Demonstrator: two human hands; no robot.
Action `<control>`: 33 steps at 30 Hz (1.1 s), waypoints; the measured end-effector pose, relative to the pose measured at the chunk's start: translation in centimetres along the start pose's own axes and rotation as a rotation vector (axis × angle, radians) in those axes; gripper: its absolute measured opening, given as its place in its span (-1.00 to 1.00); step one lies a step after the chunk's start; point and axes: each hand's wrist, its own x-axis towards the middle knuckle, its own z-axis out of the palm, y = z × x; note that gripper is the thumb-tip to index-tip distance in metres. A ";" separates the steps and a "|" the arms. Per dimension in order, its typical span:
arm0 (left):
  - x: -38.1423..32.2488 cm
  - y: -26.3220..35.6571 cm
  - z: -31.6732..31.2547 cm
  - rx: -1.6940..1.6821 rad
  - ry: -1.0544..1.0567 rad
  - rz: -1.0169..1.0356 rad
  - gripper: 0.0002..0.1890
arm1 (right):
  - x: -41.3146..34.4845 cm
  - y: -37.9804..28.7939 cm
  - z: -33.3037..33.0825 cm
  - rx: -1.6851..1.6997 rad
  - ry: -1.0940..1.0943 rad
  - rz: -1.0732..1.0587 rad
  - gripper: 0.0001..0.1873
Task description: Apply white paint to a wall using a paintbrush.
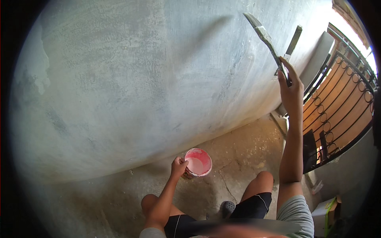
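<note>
My right hand point(290, 86) is raised in front of the wall and holds a long, thin flat tool point(265, 37) coated in grey. It is seen nearly edge-on, so I cannot tell whether it is a brush or a blade. Its far end points up and left, with a shadow falling on the grey, patchily coated wall point(134, 83). Low down, my left hand point(179, 167) grips the rim of a small red bucket point(205, 156), thumb over the inside edge. Pale, pinkish-looking liquid point(195, 165) lies in the bucket, and its rim is smeared white.
Beyond my right hand, a grey bar-shaped object point(294, 40) shows against the wall. A black metal gate with rings point(333, 98) stands at the right. A cardboard box point(323, 212) sits at lower right. The concrete floor point(241, 154) is cracked, with my knees above it.
</note>
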 end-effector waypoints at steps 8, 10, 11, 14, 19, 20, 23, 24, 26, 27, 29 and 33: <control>0.1 -1.2 -0.8 0.017 0.030 0.068 -0.69 | -11.3 3.0 9.2 0.092 -0.288 0.137 -0.56; 0.0 0.2 -0.6 0.010 0.024 0.029 -0.69 | -17.9 5.9 12.1 0.103 -0.353 0.093 -0.55; 0.2 0.5 -0.6 0.014 0.024 0.032 -0.69 | -20.5 7.0 12.7 0.087 -0.411 0.072 -0.55; 0.2 0.3 -0.8 0.031 0.054 0.059 -0.69 | -23.5 8.2 12.1 0.026 -0.657 0.158 -0.57; 0.4 -2.2 -1.9 0.012 0.054 0.087 -0.70 | -11.3 3.0 7.1 -0.050 -0.664 0.178 -0.65; 0.3 -2.0 -1.7 0.013 0.046 0.092 -0.70 | -7.9 1.5 4.9 -0.076 -0.608 0.150 -0.68; 0.1 -0.8 -1.4 -0.003 0.032 0.102 -0.70 | 2.7 -0.2 -0.5 -0.266 -0.426 0.049 -0.64; 0.1 -0.6 -1.2 0.008 0.024 0.104 -0.70 | 5.7 -0.8 -2.0 -0.223 -0.315 -0.062 -0.63; 0.4 0.0 -0.5 0.011 0.003 0.123 -0.70 | 10.2 -1.6 -4.7 -0.140 -0.136 -0.195 -0.62; 0.4 -0.2 -0.5 0.015 -0.004 0.117 -0.69 | 11.5 -1.9 -4.8 -0.083 -0.080 -0.217 -0.62; 0.4 -0.5 -0.7 0.017 -0.009 0.117 -0.69 | 12.1 -2.1 -4.3 -0.081 -0.047 -0.206 -0.60; 0.0 -0.3 -0.6 0.020 -0.010 0.124 -0.69 | 4.2 -1.5 -0.1 -0.119 -0.209 0.008 -0.64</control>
